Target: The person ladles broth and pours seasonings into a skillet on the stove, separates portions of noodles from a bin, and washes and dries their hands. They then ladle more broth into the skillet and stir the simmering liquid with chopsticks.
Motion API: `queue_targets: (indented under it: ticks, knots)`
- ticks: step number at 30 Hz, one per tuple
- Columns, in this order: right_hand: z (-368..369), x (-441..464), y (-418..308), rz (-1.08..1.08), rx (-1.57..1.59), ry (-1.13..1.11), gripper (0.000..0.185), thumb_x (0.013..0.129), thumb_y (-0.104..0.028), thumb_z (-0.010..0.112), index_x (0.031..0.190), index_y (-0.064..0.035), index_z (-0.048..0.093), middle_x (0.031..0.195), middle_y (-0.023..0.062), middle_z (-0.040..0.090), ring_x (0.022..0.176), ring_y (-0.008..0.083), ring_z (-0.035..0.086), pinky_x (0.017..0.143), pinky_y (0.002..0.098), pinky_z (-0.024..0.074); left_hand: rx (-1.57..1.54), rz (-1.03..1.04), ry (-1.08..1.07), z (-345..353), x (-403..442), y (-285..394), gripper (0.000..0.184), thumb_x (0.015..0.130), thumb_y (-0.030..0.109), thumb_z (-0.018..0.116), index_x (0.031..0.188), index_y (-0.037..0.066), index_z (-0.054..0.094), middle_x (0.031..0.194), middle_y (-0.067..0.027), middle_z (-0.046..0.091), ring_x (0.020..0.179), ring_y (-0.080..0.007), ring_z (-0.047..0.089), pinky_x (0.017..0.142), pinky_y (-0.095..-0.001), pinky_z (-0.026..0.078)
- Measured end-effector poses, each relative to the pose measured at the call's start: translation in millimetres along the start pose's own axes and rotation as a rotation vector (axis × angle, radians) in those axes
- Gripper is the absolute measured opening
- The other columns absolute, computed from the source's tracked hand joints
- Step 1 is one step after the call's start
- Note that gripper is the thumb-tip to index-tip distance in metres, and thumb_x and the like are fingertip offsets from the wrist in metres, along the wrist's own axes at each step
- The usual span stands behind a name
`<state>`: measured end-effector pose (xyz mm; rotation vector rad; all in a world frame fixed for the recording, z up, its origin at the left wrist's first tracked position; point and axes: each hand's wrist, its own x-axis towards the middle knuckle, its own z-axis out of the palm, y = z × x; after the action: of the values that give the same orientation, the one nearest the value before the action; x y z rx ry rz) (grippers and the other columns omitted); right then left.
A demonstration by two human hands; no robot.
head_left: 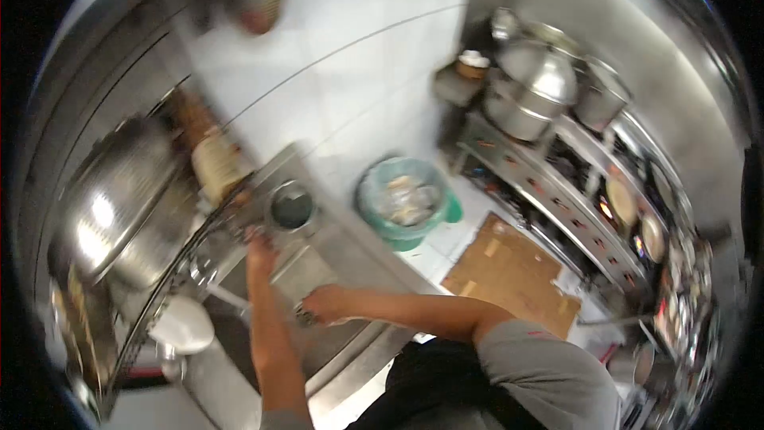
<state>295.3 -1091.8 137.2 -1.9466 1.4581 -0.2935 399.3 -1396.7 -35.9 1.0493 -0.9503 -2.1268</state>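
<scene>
Stretched out over the far left of the steel sink point(358, 251), my left hand point(259, 240) is near the metal fittings by the wall. Its fingers are blurred, so I cannot tell whether they hold anything. My right hand point(325, 305) is lower over the basin, with its fingers curled closed. A small dark grey, metallic-looking lump point(303, 314) shows at its fingertips, perhaps a scouring pad, too blurred to name. Beyond my hands, a round metal container point(291, 205) with dark contents stands on the sink's far end.
A green bin point(406, 240) lined with a bag of waste stands beyond the sink. Flattened cardboard point(509, 275) lies on the floor before a stove point(549, 215) carrying large pots point(525, 95). Left, a rack holds big metal bowls point(119, 199) and a white bowl point(185, 325).
</scene>
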Motion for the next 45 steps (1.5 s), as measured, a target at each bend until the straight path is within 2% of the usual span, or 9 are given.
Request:
queue_targets:
  ticks: [7, 11, 13, 19, 23, 27, 33, 38, 45]
  knots:
    - [-100.3, -70.7, -52.1, -0.486, 0.567, 0.673, 0.026, 0.080, -0.023, 0.070, 0.086, -0.0035, 0.053, 0.075, 0.0130, 0.058, 0.068, 0.0309, 0.060, 0.063, 0.0503, 0.0425, -0.244, -0.185, 0.050, 49.6, -50.0, 97.2, 0.103, 0.088, 0.070, 0.061, 0.148, -0.009, 0.032, 0.151, -0.0218, 0.041, 0.140, -0.0364, 0.039, 0.113, -0.0480, 0.035]
    - [2.4, -7.1, 29.5, -0.324, 0.425, 0.628, 0.036, 0.079, -0.022, 0.074, 0.103, -0.0038, 0.054, 0.097, 0.0176, 0.059, 0.085, 0.0318, 0.061, 0.073, 0.0500, 0.0457, 0.671, 0.164, -0.090, 40.2, -103.7, 80.4, 0.048, 0.096, 0.044, 0.064, 0.089, -0.004, 0.062, 0.084, -0.0137, 0.068, 0.072, -0.0367, 0.059, 0.069, -0.0511, 0.050]
    - [33.7, -31.6, 60.6, -0.146, 0.297, 0.330, 0.045, 0.081, -0.022, 0.073, 0.115, -0.0036, 0.050, 0.110, 0.0221, 0.053, 0.099, 0.0345, 0.056, 0.083, 0.0491, 0.0449, 1.601, 0.947, 0.395, -9.0, -108.6, 41.7, 0.031, 0.093, 0.022, 0.061, 0.078, -0.005, 0.061, 0.071, -0.0171, 0.062, 0.063, -0.0338, 0.055, 0.059, -0.0490, 0.045]
    - [-3.5, -113.3, 58.3, -0.121, 0.352, 0.188, 0.072, 0.087, -0.024, 0.071, 0.148, -0.0030, 0.039, 0.149, 0.0358, 0.036, 0.140, 0.0425, 0.040, 0.111, 0.0462, 0.0422, 1.483, 0.713, 0.664, 40.0, -234.9, -28.1, 0.019, 0.082, 0.004, 0.061, 0.071, -0.006, 0.050, 0.063, -0.0181, 0.047, 0.058, -0.0279, 0.045, 0.053, -0.0448, 0.035]
    - [65.1, -159.6, 139.7, -0.122, 0.016, 0.657, 0.052, 0.088, -0.025, 0.071, 0.127, 0.0019, 0.050, 0.125, 0.0313, 0.053, 0.116, 0.0448, 0.055, 0.091, 0.0514, 0.0494, 1.624, 0.570, 0.554, 123.3, -251.6, -73.3, 0.021, 0.083, 0.006, 0.062, 0.073, -0.008, 0.050, 0.064, -0.0171, 0.048, 0.058, -0.0276, 0.045, 0.055, -0.0444, 0.035]
    - [36.8, -337.6, 174.4, 0.089, 0.118, 0.413, 0.043, 0.080, -0.023, 0.075, 0.107, 0.0055, 0.058, 0.110, 0.0289, 0.063, 0.104, 0.0470, 0.061, 0.083, 0.0554, 0.0502, 1.688, 0.564, 0.324, 212.9, -217.5, -89.9, 0.024, 0.085, 0.008, 0.064, 0.075, -0.009, 0.050, 0.066, -0.0160, 0.050, 0.058, -0.0273, 0.045, 0.056, -0.0440, 0.035]
    - [160.5, -566.4, 256.5, 0.746, 0.247, 1.140, 0.035, 0.075, -0.017, 0.068, 0.105, -0.0008, 0.060, 0.095, 0.0257, 0.066, 0.089, 0.0466, 0.064, 0.078, 0.0531, 0.0505, 1.468, 0.813, -0.378, 377.8, -158.0, -185.0, 0.026, 0.087, 0.015, 0.068, 0.089, -0.009, 0.058, 0.070, -0.0158, 0.057, 0.058, -0.0282, 0.051, 0.061, -0.0414, 0.040]
    - [328.0, -674.2, 282.3, 1.241, 0.658, 0.919, 0.043, 0.079, -0.035, 0.070, 0.108, -0.0032, 0.069, 0.106, 0.0246, 0.069, 0.098, 0.0441, 0.066, 0.084, 0.0494, 0.0531, 2.598, 0.557, -1.272, 521.0, -179.7, -326.8, 0.061, 0.086, 0.038, 0.074, 0.129, -0.004, 0.061, 0.140, -0.0290, 0.053, 0.117, -0.0407, 0.062, 0.102, -0.0468, 0.049]
    - [407.2, -721.3, 144.8, 1.925, 0.879, 1.582, 0.031, 0.085, -0.032, 0.069, 0.095, -0.0026, 0.071, 0.094, 0.0209, 0.073, 0.093, 0.0390, 0.069, 0.083, 0.0475, 0.0547, 1.912, 0.297, -2.087, 707.5, -310.8, -536.0, 0.043, 0.089, 0.027, 0.072, 0.118, -0.005, 0.065, 0.108, -0.0260, 0.070, 0.103, -0.0370, 0.068, 0.088, -0.0427, 0.053]
